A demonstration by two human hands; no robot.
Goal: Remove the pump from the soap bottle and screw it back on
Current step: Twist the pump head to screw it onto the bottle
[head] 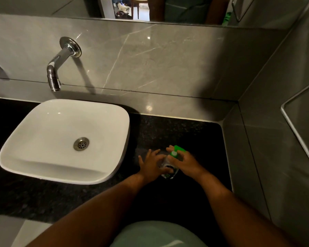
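A clear soap bottle stands on the black counter, right of the basin. Its green pump sits on top of the neck, with a white collar showing under the green head. My left hand wraps the bottle's left side, thumb across the front and fingers spread. My right hand curls around the pump's neck and collar from the right. Most of the bottle's body is hidden behind both hands.
A white square basin sits on the counter at the left, under a chrome wall spout. Grey tiled walls close in behind and on the right. A mirror runs along the top.
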